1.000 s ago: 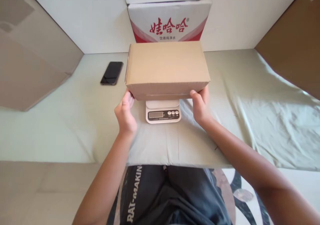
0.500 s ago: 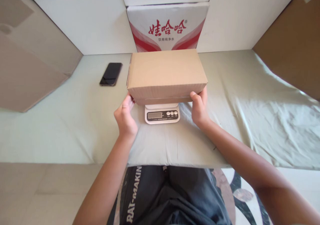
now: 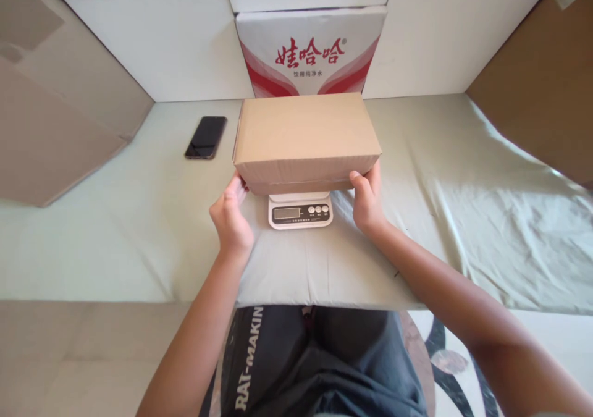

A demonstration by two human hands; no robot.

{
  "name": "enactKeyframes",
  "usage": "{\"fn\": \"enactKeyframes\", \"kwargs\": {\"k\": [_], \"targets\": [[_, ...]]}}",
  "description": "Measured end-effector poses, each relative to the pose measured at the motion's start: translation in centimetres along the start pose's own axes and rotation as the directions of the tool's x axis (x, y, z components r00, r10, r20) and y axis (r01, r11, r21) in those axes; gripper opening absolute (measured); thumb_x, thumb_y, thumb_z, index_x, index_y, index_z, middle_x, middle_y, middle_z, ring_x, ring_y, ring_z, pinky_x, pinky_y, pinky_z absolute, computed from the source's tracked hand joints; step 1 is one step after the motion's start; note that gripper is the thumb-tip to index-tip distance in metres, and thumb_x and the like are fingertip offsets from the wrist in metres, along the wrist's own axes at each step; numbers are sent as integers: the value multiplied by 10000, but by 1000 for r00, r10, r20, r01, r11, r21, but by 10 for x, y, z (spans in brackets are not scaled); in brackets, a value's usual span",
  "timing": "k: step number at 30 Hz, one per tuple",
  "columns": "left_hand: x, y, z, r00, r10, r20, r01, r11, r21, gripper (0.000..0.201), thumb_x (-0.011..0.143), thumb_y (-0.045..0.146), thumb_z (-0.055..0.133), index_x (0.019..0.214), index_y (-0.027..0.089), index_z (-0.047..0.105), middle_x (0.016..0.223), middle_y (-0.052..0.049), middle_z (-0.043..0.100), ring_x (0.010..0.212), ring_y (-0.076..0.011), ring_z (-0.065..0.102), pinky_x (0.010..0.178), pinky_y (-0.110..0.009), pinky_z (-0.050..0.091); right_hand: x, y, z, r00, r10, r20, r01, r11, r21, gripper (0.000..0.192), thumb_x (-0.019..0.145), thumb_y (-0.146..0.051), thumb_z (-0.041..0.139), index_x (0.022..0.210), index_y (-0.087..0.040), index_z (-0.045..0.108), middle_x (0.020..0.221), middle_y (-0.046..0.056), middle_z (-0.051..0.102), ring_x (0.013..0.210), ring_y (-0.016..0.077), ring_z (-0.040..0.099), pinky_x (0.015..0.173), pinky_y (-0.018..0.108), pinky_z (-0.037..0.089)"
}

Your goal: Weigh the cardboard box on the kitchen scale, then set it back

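From where I stood, the cardboard box (image 3: pixel 306 130) was directly over the kitchen scale (image 3: pixel 301 215), hiding most of it; I couldn't tell whether the underside rested on the plate or hung just above it. The left hand (image 3: pixel 231 214) gripped the near left corner, its fingertips out of sight, and the right hand (image 3: pixel 367 202) clasped the near right corner, thumb on the front face. Both supported only the near end, so a loosened hold might have let the far side tip. The box was far wider than the scale, so an off-centre placement could have made it wobble. The phone (image 3: pixel 206 138) lay on the clothed table (image 3: pixel 176 244), near enough to be knocked by a sideways slip.
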State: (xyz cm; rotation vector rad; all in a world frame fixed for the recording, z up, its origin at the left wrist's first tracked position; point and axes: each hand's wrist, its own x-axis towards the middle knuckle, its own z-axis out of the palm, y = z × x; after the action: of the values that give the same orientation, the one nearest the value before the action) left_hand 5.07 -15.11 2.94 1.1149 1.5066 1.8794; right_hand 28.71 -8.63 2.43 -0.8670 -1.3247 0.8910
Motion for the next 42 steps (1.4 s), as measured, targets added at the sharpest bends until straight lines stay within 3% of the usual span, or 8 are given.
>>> {"fn": "enactKeyframes", "kwargs": {"k": [13,18,21,28,35,42], "targets": [[-1,0,-2,1000,4,-30,-3,999,34,743,992,725,474,1284,119,790,1341,-216,788,1301,-372,743,1171,-564,562,0,1,-1,1000,-25,0,25,1000,-12,634,878,-645,613,1427,-334,562,1495,85,668,1428,333,603,1281,576,479],[4,-2,-6,998,54,-16,-54,998,13,648,1034,669,436,1354,214,768,1456,-143,744,1444,-347,648,1252,-550,488,2,5,-8,995,-94,-44,91,993,-71,688,913,-711,552,1528,-412,479,1663,22,526,1632,339,412,1372,622,334],[7,-3,-8,999,41,-10,-41,999,-17,647,1041,664,422,1356,217,768,1480,-151,727,1475,-356,619,1261,-557,476,6,10,-15,990,-122,-75,114,987,-110,693,938,-737,501,1576,-483,410,1721,-22,443,1683,354,333,1354,685,318],[7,-8,-4,1000,-22,5,22,1000,-14,740,988,747,457,1323,173,783,1404,-184,765,1416,-363,668,1238,-553,497,5,13,-17,991,-105,-87,99,993,-66,675,945,-693,518,1581,-493,410,1730,-34,438,1674,347,358,1369,686,292],[5,-7,-1,998,-42,36,43,999,-22,806,956,767,505,1319,103,780,1395,-258,747,1401,-395,673,1235,-601,478,-5,5,2,995,-91,-28,90,995,-40,693,922,-724,516,1527,-386,505,1608,50,588,1575,341,491,1345,580,400],[6,-9,-1,999,-20,28,19,1000,13,739,992,737,460,1332,164,781,1389,-202,767,1399,-373,678,1225,-576,497,-6,2,4,996,-79,-26,80,997,9,670,920,-701,540,1510,-385,512,1594,49,597,1563,332,505,1345,569,395]]}}
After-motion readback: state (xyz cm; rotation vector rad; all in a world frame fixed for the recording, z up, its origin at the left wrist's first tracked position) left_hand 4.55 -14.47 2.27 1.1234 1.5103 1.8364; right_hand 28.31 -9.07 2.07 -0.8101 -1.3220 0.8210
